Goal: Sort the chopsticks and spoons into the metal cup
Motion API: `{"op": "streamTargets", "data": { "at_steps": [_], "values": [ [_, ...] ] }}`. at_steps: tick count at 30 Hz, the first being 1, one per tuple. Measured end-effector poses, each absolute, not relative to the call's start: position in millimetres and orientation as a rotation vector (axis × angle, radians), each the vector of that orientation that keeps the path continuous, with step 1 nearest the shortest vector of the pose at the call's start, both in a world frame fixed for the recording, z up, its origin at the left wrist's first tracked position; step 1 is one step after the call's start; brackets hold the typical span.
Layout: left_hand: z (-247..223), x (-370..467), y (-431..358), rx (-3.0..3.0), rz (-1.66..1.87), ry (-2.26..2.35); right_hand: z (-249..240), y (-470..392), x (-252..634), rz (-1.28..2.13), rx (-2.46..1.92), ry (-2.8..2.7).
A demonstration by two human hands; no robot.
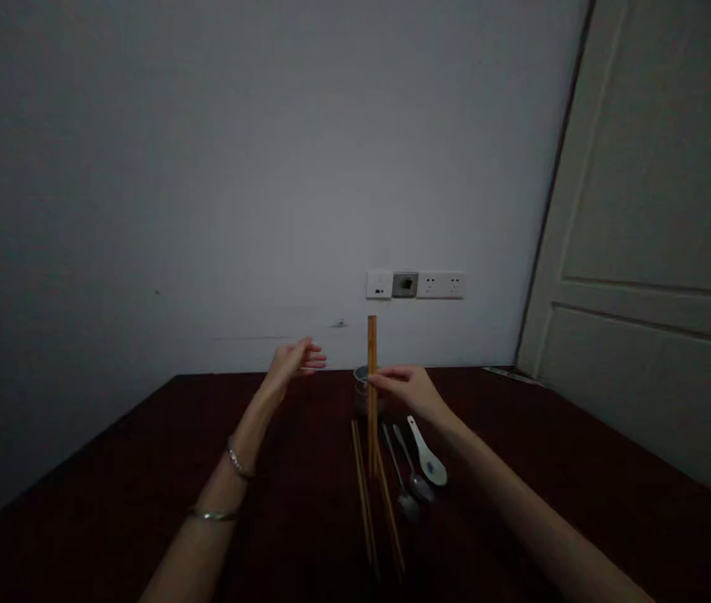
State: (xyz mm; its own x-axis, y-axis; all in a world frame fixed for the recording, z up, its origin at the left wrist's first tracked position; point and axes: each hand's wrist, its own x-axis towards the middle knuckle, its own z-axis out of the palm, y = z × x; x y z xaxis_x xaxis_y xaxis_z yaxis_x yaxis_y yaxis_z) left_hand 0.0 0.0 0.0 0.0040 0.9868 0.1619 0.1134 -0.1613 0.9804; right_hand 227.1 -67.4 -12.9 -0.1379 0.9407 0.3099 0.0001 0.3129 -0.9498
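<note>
Wooden chopsticks [372, 343] stand upright in the pinch of my right hand [410, 389], held at about mid-length in front of a metal cup [360, 389]. Part of the cup is hidden behind them. My left hand [296, 360] hovers to the left of the cup, empty, with its fingers stretched out and apart. More chopsticks [364, 498] lie on the dark table below the raised ones. To their right rest two metal spoons [420, 486] and a white soup spoon [431, 463] with a blue mark in its bowl.
The dark red table [305, 519] runs back to a pale wall [267, 167]. Sockets and switches [440, 285] sit on the wall above the cup. A light panelled door [656, 234] stands along the right side. A thin pale object [512, 376] lies at the far right table edge.
</note>
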Motion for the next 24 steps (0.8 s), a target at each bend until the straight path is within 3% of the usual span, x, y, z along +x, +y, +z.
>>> {"op": "streamTargets", "data": {
  "at_steps": [12,24],
  "values": [
    [-82.2,-1.7,47.1,1.374,1.113,1.520,46.7,27.3,247.0,0.837,-0.715,-1.409],
    [-154.5,-30.8,70.7,1.253,1.259,1.548,15.7,107.1,237.7,0.760,-0.755,-1.379]
  ]
}}
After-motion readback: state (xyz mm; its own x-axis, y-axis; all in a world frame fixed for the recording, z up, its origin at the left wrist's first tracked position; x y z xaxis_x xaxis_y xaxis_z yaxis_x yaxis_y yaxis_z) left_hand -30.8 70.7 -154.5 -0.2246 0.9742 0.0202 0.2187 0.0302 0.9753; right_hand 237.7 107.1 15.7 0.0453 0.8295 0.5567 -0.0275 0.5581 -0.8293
